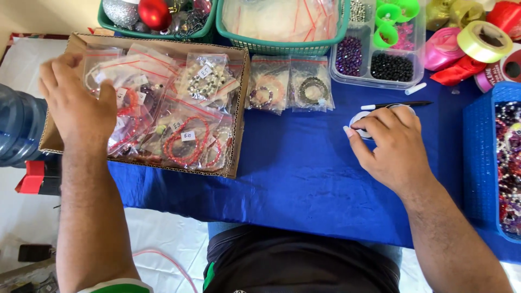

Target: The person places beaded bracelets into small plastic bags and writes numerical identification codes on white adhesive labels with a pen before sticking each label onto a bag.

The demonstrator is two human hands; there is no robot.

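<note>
Two hands busy: left hand (76,103) spread flat, fingers apart, over clear bags of beaded bracelets (187,144) in a shallow cardboard box (233,163); right hand (393,144) curled shut on a small white round spool (359,120) lying on the blue cloth (293,179). Sorting stage, probably; next move likely calls for a light pinch on one slick, crinkly bag. Nearby, a thin black pen (401,103), glossy ribbon rolls (483,40), a clear tray of tiny round beads (392,66).

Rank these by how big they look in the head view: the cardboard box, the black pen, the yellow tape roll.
1. cardboard box, clearly largest.
2. black pen, longer but thin.
3. yellow tape roll, shorter but wider; its order against the pen is unsure.
</note>
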